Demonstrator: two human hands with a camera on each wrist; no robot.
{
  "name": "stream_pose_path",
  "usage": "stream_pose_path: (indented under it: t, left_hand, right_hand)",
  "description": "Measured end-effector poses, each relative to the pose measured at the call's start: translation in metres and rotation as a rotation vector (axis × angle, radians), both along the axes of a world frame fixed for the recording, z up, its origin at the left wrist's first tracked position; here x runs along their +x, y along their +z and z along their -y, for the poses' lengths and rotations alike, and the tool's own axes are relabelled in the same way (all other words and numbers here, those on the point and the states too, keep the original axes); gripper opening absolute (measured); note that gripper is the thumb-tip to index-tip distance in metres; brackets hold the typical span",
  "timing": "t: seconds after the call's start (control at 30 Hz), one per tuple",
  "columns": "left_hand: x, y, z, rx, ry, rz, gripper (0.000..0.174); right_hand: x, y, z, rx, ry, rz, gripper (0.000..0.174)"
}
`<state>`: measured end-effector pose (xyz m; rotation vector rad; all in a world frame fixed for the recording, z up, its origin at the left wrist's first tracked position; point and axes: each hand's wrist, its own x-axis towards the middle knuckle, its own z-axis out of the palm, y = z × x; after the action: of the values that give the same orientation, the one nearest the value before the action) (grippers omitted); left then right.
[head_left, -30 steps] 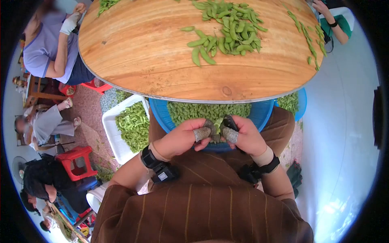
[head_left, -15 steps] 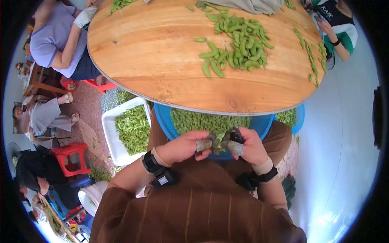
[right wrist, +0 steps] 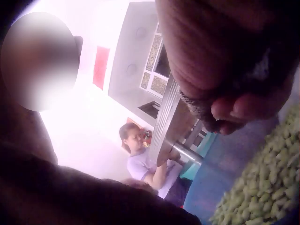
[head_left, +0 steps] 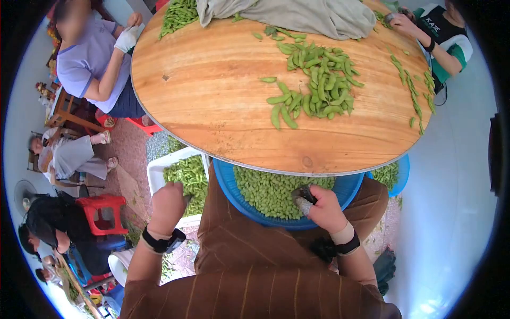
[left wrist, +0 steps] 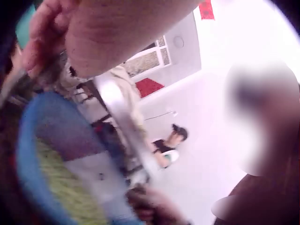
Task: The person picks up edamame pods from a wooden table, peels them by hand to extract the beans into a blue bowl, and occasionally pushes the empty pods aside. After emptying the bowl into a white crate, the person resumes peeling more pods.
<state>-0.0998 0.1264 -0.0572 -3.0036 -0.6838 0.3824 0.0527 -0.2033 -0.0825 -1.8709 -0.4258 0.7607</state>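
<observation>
My left hand (head_left: 169, 206) is over the white tray (head_left: 155, 178) of green pods (head_left: 194, 178), its fingers curled; anything inside them is hidden. Over the blue basin (head_left: 241, 204) of shelled green beans (head_left: 271, 194) is my right hand (head_left: 323, 209), fingers curled and thumb wrapped in grey. Something black shows at its fingertips; whether it is a covering or a held thing I cannot tell. The right wrist view has that hand (right wrist: 229, 61) above the beans (right wrist: 262, 190). In the blurred left wrist view, the fingers of my left hand (left wrist: 51, 37) are bent.
A round wooden table (head_left: 223, 122) stands ahead, bearing loose pods (head_left: 324, 80) and a grey cloth (head_left: 297, 16). People sit at its left and right. A red stool (head_left: 101, 210) and a white bucket (head_left: 119, 266) are at the left, another blue basin (head_left: 404, 173) at the right.
My left hand has parted from the right and moved left over the white tray. The green piece between the hands is no longer visible. The right hand stays over the basin; the head view has shifted.
</observation>
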Motion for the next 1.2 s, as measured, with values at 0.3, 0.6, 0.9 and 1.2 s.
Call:
stream_pose_path:
  t: [0.3,0.6,0.9,1.2]
  left_hand:
    - [0.143,0.08,0.1,-0.272,-0.379,0.81,0.02]
    - [0.168,0.066,0.082,-0.51,-0.314,0.718,0.017]
    - [0.092,0.061,0.14,-0.808,-0.688,0.544,0.022]
    - [0.088,0.034,0.139,-1.408,-0.188,0.273,0.015]
  right_hand:
    - [-0.011,0.011,0.005,0.023,-0.02,0.122,0.018]
    - [-0.012,0.006,0.02,0.013,-0.061,0.044,0.021]
    - [-0.005,0.057,0.0,0.462,-0.173,-0.39,0.009]
    - [-0.015,0.056,0.004,0.327,-0.127,-0.11,0.012]
